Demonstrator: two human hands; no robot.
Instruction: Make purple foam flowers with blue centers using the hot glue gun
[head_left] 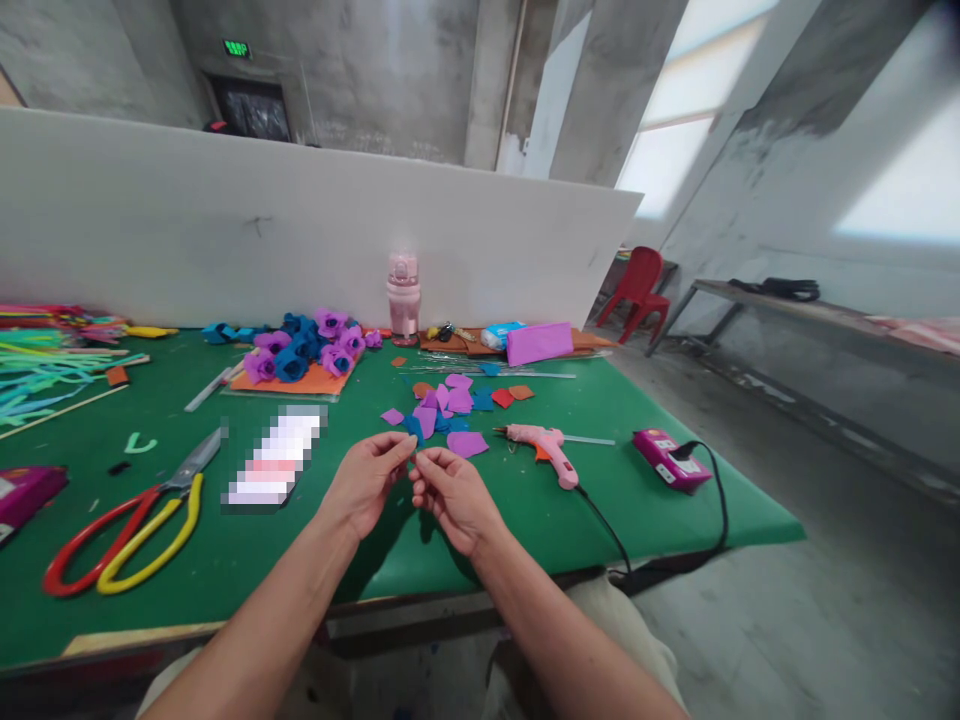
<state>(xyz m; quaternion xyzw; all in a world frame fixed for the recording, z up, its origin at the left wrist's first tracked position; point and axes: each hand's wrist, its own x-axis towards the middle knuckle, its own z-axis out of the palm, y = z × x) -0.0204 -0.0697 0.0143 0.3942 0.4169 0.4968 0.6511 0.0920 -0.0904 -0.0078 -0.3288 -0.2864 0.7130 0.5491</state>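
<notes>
My left hand [367, 480] and my right hand [454, 495] meet over the green table [300, 540], fingertips pinched together on a small scrap I cannot make out clearly. Just beyond them lie several cut purple, blue and orange petal pieces [450, 405]. A pink glue gun [544, 447] lies to the right of my right hand, with its black cord running off the table's front edge.
Red and yellow scissors [127, 535] lie at the left. Finished purple and blue paper flowers [304, 350] sit on an orange sheet near a pink bottle [403, 297]. A magenta power box [670, 460] sits at the right. A white board backs the table.
</notes>
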